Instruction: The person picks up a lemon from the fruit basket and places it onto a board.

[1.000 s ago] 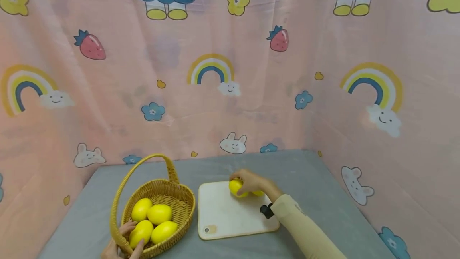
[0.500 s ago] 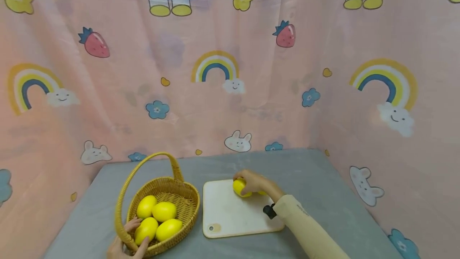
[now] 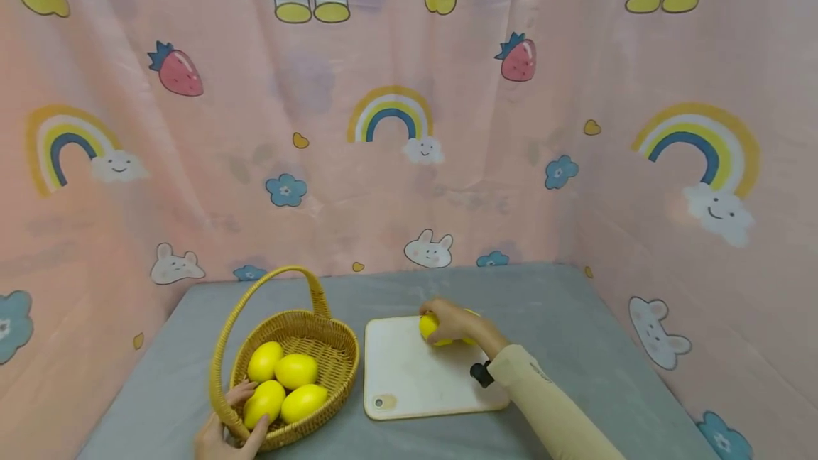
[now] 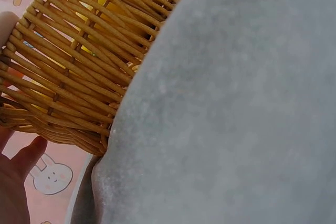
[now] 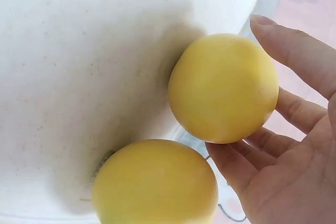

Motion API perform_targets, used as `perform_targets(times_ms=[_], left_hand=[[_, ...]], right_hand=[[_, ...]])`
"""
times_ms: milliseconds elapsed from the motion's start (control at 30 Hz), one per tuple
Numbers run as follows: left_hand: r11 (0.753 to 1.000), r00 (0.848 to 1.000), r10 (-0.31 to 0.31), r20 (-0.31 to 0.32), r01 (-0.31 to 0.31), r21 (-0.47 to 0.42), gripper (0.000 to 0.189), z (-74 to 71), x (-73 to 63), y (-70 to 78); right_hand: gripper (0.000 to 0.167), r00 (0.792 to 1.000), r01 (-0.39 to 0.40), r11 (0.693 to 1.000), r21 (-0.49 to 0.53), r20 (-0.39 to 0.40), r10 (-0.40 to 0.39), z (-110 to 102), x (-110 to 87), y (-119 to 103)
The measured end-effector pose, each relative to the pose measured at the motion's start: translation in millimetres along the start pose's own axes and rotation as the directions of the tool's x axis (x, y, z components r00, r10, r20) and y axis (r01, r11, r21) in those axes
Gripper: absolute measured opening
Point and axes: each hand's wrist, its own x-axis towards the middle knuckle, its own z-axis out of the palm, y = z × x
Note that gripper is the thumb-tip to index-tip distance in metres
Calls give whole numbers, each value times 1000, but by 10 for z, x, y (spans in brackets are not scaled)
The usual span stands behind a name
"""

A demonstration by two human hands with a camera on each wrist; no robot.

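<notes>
A single wicker basket (image 3: 336, 357) stands on the left part of the grey-covered table (image 3: 549, 304), nearer the board than the table's left edge, with one arched handle (image 3: 318, 295) rising over it. The person's left hand (image 3: 220, 439) is at the basket's near-left side, thumb and fingers bent over the rim where the handle comes down; they hold the basket, and whether they also touch a fruit I cannot tell. Inside lie four yellow fruits (image 3: 297, 371), two behind and two in front, gathered toward the near-left side. Just right of the basket, one white cutting board (image 3: 415, 385) lies flat, with one hole (image 3: 379, 402) at its near-left corner. Two more yellow fruits are close together near the board's far edge, right of its middle, making six in all. The left one, the held fruit (image 5: 223, 90), sits within the right hand (image 3: 450, 321), whose thumb and fingers curve loosely around it; how firmly they press does not show. The second fruit (image 5: 155, 190) is to its right, partly hidden by that hand. Farther right come one black wrist piece (image 3: 481, 374) and one cream sleeve (image 3: 556, 407), crossing the board's right edge. Behind everything hangs pink cloth (image 3: 358, 226) printed with three rainbows (image 3: 391, 101) and two strawberries (image 3: 518, 60).
</notes>
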Motion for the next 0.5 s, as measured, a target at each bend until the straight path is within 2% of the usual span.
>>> perform_targets(times_ms=[300,400,500], left_hand=[[1000,1000,5,20,-5,-11,40,-41,2,27],[1000,999,28,17,-28,-11,40,-35,-2,17],[995,996,84,20,-83,-58,41,0,11,-23]], right_hand=[[52,1000,5,1000,18,-4,-5,-7,54,-10],[53,1000,0,999,37,-8,0,0,61,17],[53,1000,11,998,61,-28,-9,-28,52,50]])
